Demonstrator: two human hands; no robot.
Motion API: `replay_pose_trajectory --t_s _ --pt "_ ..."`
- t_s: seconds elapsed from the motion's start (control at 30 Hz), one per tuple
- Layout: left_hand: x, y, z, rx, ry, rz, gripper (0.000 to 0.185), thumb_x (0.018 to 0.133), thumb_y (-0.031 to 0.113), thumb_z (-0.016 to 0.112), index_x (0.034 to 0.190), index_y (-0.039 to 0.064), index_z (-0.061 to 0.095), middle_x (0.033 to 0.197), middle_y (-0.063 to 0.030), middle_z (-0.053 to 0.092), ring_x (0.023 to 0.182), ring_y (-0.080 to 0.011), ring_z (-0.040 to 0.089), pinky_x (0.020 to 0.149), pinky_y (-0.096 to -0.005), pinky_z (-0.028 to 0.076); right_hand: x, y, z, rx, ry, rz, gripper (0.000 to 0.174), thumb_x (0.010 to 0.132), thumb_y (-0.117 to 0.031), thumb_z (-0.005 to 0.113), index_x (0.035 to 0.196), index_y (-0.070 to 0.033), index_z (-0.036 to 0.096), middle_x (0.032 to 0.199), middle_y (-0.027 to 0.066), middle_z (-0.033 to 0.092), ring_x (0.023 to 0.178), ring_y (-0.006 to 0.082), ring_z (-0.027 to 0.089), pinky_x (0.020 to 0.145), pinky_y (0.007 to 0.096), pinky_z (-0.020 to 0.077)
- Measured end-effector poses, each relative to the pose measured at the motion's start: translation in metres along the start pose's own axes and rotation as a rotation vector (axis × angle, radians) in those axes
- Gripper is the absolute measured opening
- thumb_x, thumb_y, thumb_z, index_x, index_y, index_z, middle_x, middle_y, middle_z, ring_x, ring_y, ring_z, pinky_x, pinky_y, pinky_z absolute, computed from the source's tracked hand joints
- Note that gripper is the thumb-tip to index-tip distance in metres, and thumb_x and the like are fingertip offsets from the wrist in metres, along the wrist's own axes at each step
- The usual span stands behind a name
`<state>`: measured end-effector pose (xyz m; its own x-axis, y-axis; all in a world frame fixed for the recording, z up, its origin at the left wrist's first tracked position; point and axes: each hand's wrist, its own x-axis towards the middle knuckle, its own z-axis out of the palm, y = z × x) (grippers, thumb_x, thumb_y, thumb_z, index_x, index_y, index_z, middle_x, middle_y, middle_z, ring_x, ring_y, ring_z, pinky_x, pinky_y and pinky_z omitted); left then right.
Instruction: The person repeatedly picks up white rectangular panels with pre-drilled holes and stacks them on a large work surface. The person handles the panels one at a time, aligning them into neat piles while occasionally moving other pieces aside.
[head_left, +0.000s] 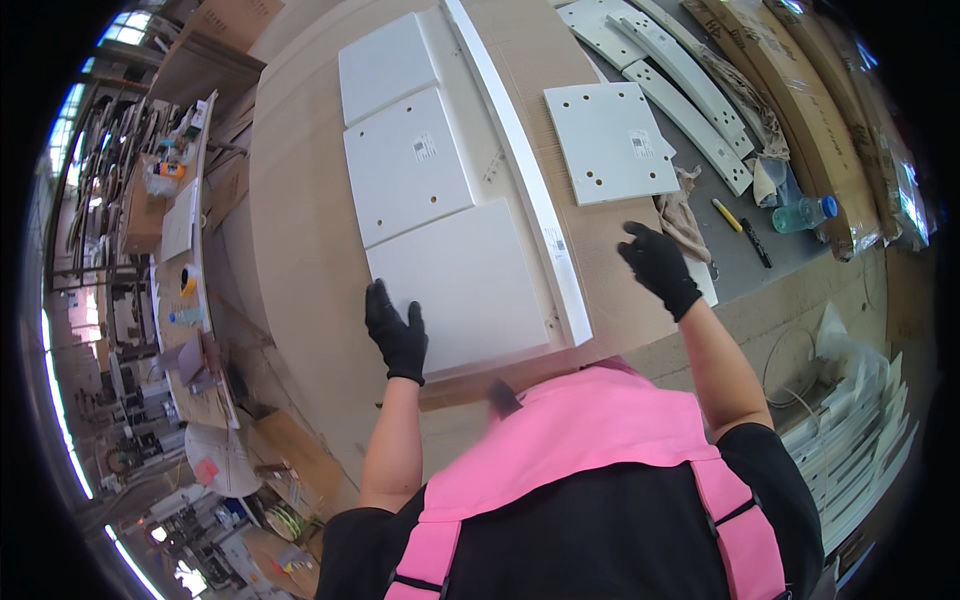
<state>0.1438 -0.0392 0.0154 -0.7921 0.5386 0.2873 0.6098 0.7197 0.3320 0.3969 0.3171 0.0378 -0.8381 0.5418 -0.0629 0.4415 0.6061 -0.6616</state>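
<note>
My left hand (396, 330), in a black glove, lies along the left edge of the nearest white panel (461, 285), thumb apart from the fingers. Two more white panels continue away from me in a row: a middle panel (405, 165) with drilled holes and a printed label, then a plain far panel (386, 67). To their right runs a long white rail (517, 150) with a label near its close end. My right hand (660, 266), also gloved, hovers over the cardboard, fingers slightly bent and nothing seen in them. Beyond it sits a square drilled panel (607, 142).
Curved drilled white boards (690, 112) and long cardboard cartons (795, 112) lie at the right. Near them are a cloth (682, 217), a yellow marker (727, 215), a black marker (756, 243) and a bottle (804, 215). Another workbench (176, 300) stands left.
</note>
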Motion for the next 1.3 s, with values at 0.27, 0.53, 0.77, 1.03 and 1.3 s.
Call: replay_pose_trajectory --t_s 0.27,0.53,0.77,1.03,1.3 --pt "-0.072 0.087 -0.007 0.029 -0.233 0.128 0.071 0.077 0.019 0.064 0.142 0.007 0.036 0.141 -0.0233 0.034 0.130 -0.0383 0.034 0.106 -0.0476 0.029 -0.051 0.064 0.002 1.112 -0.217 0.606 0.032 0.087 -0.019 0.061 0.114 -0.002 0.055 0.088 0.0068 0.063 0.071 0.0143 0.061 0.058 0.0267 0.0501" --pt "-0.070 0.103 0.001 0.044 -0.355 0.217 0.070 0.076 0.020 0.065 0.140 0.009 0.039 0.142 -0.0207 0.035 0.131 -0.0361 0.034 0.107 -0.0462 0.029 0.020 0.114 -0.002 1.676 0.203 0.639 0.013 0.090 -0.018 0.055 0.093 -0.006 0.060 0.088 0.0079 0.063 0.078 0.0212 0.062 0.072 0.0346 0.0515" --pt "-0.073 0.097 -0.007 0.111 -0.455 0.232 0.072 0.077 0.023 0.066 0.141 0.010 0.039 0.143 -0.0188 0.036 0.132 -0.0351 0.034 0.107 -0.0456 0.029 0.061 0.192 0.024 1.077 0.457 0.160 0.011 0.085 -0.012 0.054 0.079 -0.006 0.062 0.078 0.0126 0.065 0.075 0.0279 0.064 0.064 0.0356 0.0494" --pt "-0.080 0.101 -0.036 0.135 -0.592 0.180 0.073 0.078 0.019 0.067 0.143 0.010 0.034 0.145 -0.0205 0.032 0.132 -0.0381 0.033 0.107 -0.0470 0.029 0.083 0.268 -0.102 -0.113 0.605 0.569 0.043 0.079 -0.022 0.058 0.121 -0.013 0.059 0.119 0.0137 0.060 0.107 0.0324 0.058 0.090 0.0409 0.0473" --pt "-0.067 0.107 -0.036 0.183 -0.632 0.118 0.069 0.077 0.022 0.066 0.140 0.010 0.039 0.138 -0.0206 0.040 0.127 -0.0370 0.038 0.105 -0.0459 0.033 0.088 0.238 -0.122 -0.508 -0.053 0.607 0.079 0.074 -0.032 0.065 0.144 -0.014 0.032 0.137 0.0205 0.041 0.129 0.0341 0.039 0.108 0.0426 0.0315"
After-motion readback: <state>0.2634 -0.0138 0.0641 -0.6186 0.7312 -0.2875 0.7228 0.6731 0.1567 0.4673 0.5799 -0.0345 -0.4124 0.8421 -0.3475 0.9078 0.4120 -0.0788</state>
